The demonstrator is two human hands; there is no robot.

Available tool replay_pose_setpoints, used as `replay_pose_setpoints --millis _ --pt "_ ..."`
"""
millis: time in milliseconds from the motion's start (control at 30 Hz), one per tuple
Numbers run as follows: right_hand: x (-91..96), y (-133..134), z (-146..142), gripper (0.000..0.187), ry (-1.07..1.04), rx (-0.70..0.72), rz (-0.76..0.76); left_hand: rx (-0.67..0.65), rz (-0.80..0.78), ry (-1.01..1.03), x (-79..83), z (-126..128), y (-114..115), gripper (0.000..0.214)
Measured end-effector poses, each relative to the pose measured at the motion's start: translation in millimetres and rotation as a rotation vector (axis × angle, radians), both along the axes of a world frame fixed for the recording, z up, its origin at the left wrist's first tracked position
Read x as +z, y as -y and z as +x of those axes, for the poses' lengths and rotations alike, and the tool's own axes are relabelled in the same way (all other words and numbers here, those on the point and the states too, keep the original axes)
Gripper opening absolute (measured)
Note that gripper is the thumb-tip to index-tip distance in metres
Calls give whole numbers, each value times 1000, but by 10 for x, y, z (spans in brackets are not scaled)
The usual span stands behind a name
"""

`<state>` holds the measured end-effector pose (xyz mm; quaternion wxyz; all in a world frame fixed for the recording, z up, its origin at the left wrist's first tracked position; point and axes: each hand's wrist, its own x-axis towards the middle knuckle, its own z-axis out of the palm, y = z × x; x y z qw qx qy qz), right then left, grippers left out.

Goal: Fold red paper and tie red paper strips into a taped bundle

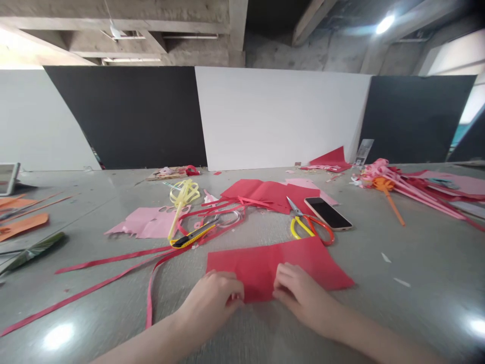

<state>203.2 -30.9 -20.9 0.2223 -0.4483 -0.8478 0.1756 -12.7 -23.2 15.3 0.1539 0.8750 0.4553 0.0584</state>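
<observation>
A red sheet of paper (265, 263) lies flat on the grey table (417, 283) right in front of me. My left hand (212, 303) rests on its near left edge, fingers curled and pinching the paper. My right hand (299, 293) presses on the near edge a little to the right, fingers bent down onto the sheet. Just beyond the sheet lie yellow and orange handled scissors (308, 225) and a smartphone (328, 213).
A yellow utility knife (191, 236) and long red paper strips (113, 268) lie to the left. Pink paper (146, 222), a yellow plastic stick (182, 199) and more red sheets (265, 194) sit further back. Pink and orange sticks (394, 189) pile at the right. Orange paper (22, 225) is far left.
</observation>
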Motion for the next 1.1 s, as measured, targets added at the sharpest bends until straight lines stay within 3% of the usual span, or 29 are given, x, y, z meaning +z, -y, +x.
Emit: replay_pose_setpoints --millis 233,467,567,667,767,900,1100 --pt "-46 -2 -27 16 110 -75 95 -13 -38 -85 -22 -34 -86 11" --pt "-70 -13 -13 18 164 -114 131 -2 -58 -173 90 -42 -135 17" --pt "-67 -14 -19 18 150 -108 130 30 63 -220 117 53 -14 16" --pt "-67 -21 -23 18 134 -102 124 -74 251 -238 16 171 161 40" --pt "-69 -25 -21 19 136 -101 133 -282 222 -232 -175 211 275 60" --pt "-70 -28 -10 19 110 -90 137 -279 135 -279 -318 169 288 63" --pt "-42 -52 78 17 28 -24 59 -277 100 -285 -290 164 259 65"
